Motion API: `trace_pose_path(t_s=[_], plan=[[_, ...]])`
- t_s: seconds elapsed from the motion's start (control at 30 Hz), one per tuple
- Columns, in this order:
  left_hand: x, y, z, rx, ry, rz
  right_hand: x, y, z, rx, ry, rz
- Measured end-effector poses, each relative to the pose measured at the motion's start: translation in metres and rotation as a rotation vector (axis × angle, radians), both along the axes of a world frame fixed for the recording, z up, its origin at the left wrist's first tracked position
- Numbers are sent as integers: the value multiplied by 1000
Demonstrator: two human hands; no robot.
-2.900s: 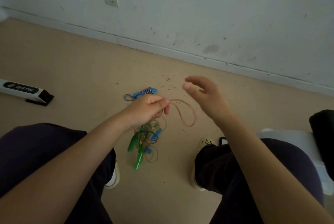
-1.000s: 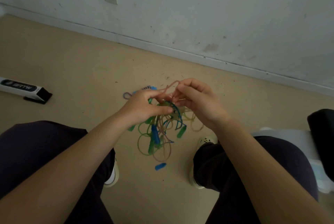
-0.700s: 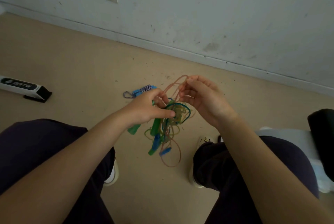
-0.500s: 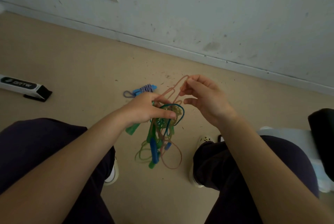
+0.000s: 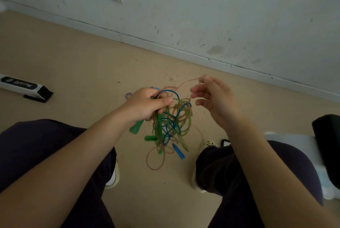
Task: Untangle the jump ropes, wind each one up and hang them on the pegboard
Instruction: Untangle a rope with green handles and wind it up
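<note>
Above the floor (image 5: 77, 58) between the knees, the left hand (image 5: 145, 105) clenches the tangle of jump ropes (image 5: 171, 123) to anchor it, while the right hand (image 5: 215, 99), fingers loosely spread, seemingly pinches the pink strand (image 5: 185, 82) to draw it free.

Dim, flat indoor light, soft shadows, slight motion blur, and wide-angle bending toward the edges.

R hand (image 5: 216, 97) drew pink strand (image 5: 185, 82) up, tangle (image 5: 171, 123) lifted
</note>
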State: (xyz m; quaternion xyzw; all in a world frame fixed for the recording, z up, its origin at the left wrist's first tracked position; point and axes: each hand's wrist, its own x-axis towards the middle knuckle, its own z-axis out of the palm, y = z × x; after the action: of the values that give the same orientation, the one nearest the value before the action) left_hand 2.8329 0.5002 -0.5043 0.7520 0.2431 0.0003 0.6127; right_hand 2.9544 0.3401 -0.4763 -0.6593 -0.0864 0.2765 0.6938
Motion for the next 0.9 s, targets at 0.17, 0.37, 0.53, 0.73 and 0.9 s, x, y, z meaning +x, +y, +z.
trace_pose_path(t_s=[0.17,0.37,0.53,0.73,0.9], plan=[[1,-1,1,-53,-55,51,-6,2,-6,-25,-42,224],[3,-3,6,-152,-86,156,-3,4,-18,-364,-511,228],[2,1,8,-269,-107,130,-3,2,-21,-313,-524,259],[0,-1,7,-263,-89,54,-5,6,-24,-320,-546,197],[0,6,-4,-23,13,206,5,2,-18,-211,-476,14]])
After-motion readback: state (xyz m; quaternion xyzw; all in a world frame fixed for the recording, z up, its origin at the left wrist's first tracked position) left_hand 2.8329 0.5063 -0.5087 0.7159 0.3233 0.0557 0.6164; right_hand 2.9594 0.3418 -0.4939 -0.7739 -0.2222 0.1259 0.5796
